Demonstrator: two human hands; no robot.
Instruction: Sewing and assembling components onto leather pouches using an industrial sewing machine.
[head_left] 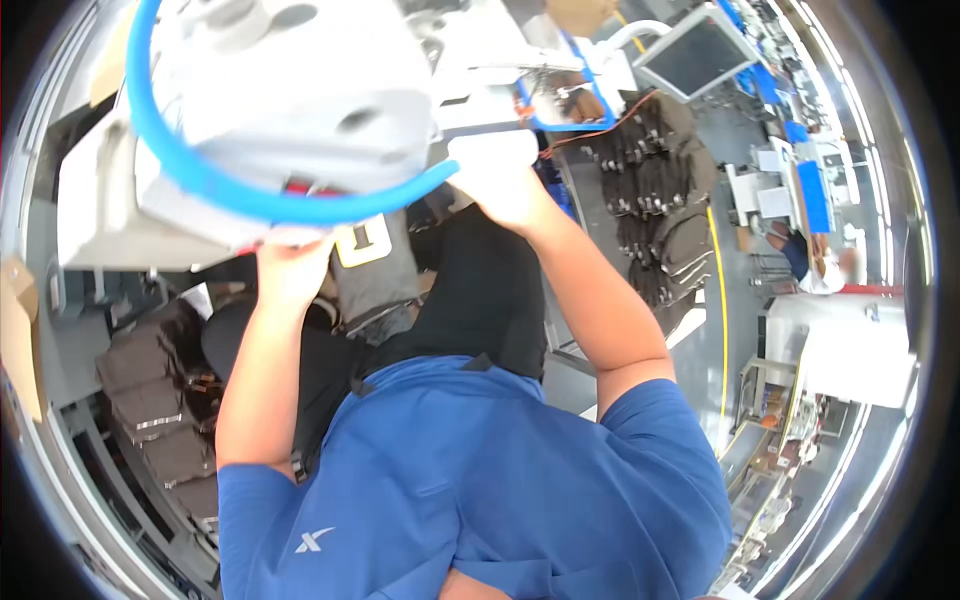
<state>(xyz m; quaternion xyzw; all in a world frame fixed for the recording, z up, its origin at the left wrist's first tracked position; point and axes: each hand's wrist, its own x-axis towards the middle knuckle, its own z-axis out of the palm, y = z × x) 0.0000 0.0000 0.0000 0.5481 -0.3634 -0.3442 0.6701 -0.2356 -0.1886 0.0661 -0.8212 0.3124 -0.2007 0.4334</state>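
Note:
A white machine (300, 105) with a curved blue tube (225, 200) fills the upper left. My left hand (290, 265) reaches its lower front edge beside a grey fabric item (375, 280) with a yellow-framed patch (362, 240); its fingertips are hidden under the machine's rim. My right hand (505, 195) is at the right end of the blue tube, by a white rounded part (510, 148); glare washes out its fingers, so what it holds is unclear. The grey item hangs over my dark-clad lap.
Dark fabric bundles lie stacked at left (150, 390) and right (650, 200). A monitor (695, 55) on a white arm is at upper right. A person in a white top (820, 270) sits beyond a yellow floor line (718, 310), near benches (760, 190).

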